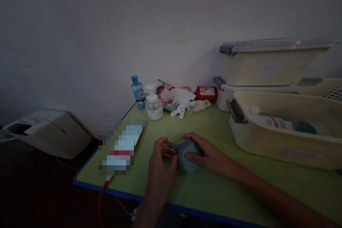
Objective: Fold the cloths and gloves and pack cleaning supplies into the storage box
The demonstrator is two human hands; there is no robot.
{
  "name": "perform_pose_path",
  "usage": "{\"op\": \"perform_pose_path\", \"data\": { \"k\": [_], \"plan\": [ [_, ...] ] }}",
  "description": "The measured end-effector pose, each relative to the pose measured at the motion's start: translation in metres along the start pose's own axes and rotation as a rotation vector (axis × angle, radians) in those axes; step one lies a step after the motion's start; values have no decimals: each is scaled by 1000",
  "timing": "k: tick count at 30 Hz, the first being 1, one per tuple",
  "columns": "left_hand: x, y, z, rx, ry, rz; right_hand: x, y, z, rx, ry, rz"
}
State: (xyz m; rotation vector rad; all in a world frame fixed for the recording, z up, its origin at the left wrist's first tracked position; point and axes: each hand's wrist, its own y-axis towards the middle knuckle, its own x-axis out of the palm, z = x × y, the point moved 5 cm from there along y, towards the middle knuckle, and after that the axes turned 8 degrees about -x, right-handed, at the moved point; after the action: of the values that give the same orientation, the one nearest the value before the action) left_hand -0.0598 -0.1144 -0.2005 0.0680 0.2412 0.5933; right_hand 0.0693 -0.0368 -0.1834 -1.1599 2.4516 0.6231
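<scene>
A small fabric piece [190, 156], blue-grey and textured with a black-and-white checked band, is between my hands just above the green table [128, 181]. Its exact kind is unclear. My right hand [208, 153] grips the blue-grey side, thumb in front and fingers over the top. At the other side, my left hand [161, 165] has curled fingers closed on the end of the checked band. The fingers hide part of that end.
A phone [124, 142] with a red cable [100, 199] lies left. Behind stand a blue bottle [138, 94] and a clear pump bottle [154, 108], beside white gloves [189, 107] and a red jar [207, 94]. Cream bins [267, 146] fill the right; a white box [50, 131] sits off the table.
</scene>
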Motion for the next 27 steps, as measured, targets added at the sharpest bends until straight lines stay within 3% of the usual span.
{"op": "perform_pose_path", "data": {
  "k": [4, 8, 27],
  "plan": [
    [0, 0, 3, 55, 114, 3, -3, 2, -8, -149, -275, 6],
    [1, 0, 7, 101, 122, -11, -3, 3, -13, -197, -400, -45],
    [6, -2, 9, 168, 158, -85, 5, 6, -16, -297, -380, -82]
  ]
}}
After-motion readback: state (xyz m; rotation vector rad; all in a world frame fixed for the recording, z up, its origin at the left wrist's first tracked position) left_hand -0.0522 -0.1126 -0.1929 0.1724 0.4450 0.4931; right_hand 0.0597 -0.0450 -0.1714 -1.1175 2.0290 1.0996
